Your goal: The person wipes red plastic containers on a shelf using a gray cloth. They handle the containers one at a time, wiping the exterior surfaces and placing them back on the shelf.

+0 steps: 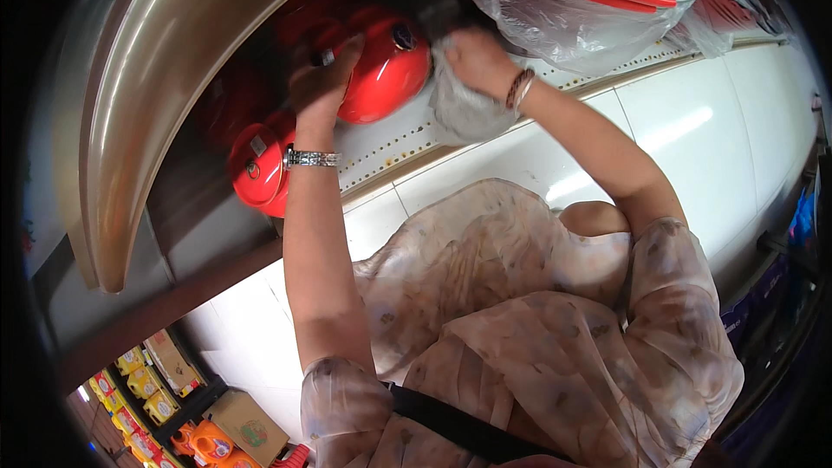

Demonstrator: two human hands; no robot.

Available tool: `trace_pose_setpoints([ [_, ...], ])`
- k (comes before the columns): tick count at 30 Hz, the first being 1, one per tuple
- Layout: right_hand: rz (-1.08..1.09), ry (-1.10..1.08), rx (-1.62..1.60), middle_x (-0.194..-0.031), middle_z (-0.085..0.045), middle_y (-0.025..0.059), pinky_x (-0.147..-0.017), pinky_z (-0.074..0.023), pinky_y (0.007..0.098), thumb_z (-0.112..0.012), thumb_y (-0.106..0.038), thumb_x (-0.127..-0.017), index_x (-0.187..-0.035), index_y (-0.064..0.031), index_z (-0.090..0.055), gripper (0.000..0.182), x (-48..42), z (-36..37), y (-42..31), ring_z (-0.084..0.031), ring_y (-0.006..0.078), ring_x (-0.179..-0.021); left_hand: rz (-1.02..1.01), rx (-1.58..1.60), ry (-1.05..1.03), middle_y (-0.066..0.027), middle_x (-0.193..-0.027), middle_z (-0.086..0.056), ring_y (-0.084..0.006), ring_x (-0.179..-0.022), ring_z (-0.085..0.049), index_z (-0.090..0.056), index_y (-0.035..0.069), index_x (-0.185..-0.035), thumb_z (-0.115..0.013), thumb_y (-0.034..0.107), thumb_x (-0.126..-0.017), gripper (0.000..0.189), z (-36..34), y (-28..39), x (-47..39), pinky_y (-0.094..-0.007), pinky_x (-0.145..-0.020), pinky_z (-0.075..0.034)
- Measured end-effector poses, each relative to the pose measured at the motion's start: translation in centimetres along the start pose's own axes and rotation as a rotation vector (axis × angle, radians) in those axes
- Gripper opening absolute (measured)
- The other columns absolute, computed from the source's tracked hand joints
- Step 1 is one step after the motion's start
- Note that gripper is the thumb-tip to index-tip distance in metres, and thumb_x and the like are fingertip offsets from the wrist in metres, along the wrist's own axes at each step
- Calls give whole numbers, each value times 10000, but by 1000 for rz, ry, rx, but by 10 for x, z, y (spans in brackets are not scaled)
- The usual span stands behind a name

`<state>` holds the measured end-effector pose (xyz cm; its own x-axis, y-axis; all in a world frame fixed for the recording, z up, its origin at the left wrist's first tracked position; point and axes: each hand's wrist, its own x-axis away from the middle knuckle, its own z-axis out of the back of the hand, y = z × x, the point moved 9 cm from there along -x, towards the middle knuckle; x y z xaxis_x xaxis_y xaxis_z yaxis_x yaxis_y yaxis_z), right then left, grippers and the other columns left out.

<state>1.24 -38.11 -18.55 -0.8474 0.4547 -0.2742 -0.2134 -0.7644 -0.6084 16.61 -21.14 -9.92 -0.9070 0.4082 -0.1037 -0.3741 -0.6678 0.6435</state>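
Note:
My left hand reaches into the shaded bottom shelf, its thumb against a glossy red round pot with a dark oval badge. Its fingers are mostly hidden in shadow and behind the wrist. Below my left wrist, a second red vessel shows a round face with a ring and a small label. Blurred by motion, my right hand grips a grey cloth, which hangs over the front of the perforated white shelf beside the pot.
A curved metallic shelf edge overhangs at upper left. Clear plastic bags with red-handled items lie at upper right. White floor tiles border the shelf. At lower left stand a cardboard box, orange bottles and yellow containers.

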Motion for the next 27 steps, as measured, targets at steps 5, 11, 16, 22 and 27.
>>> trace_pose_setpoints([
  [5,434,474,416,-906,-635,187,-739,-497,423,-511,-179,-821,-946,-13,-635,241,-43,19,-57,-610,332,-826,-116,61,-56,-168,-1095,-612,-299,-1023,-583,-479,41,-1267,-780,564,-520,961,7,4,16,-351,-927,-446],
  [11,279,321,-816,-1422,-331,160,-1101,-223,381,-485,-265,-894,-1397,-53,-313,573,-131,12,-2,-258,333,-1325,-243,-212,-30,-250,-1141,-557,-385,-1074,-524,-487,-16,-1237,-794,531,-503,966,20,38,37,-403,-935,-438],
  [16,418,793,190,-1132,-572,181,-962,-370,359,-512,-157,-870,-1227,0,-489,391,-64,63,-79,-515,300,-1090,-214,-42,-82,-250,-1154,-551,-358,-1081,-529,-479,-31,-1233,-800,514,-506,964,22,42,37,-398,-931,-441],
  [22,275,41,328,-1229,-546,135,-957,-398,400,-528,-307,-858,-1200,-69,-546,417,-60,17,-78,-510,294,-1128,-397,-20,105,-186,-1056,-622,-293,-990,-593,-552,-22,-1145,-826,440,-532,816,51,48,25,-359,-867,-480],
  [27,105,-139,243,-1201,-574,123,-911,-439,382,-581,-410,-810,-1181,-109,-572,477,-61,-24,-50,-551,278,-1087,-455,156,85,-118,-1038,-638,-208,-952,-597,-566,-2,-1118,-835,262,-613,630,65,71,25,-313,-840,-478],
])
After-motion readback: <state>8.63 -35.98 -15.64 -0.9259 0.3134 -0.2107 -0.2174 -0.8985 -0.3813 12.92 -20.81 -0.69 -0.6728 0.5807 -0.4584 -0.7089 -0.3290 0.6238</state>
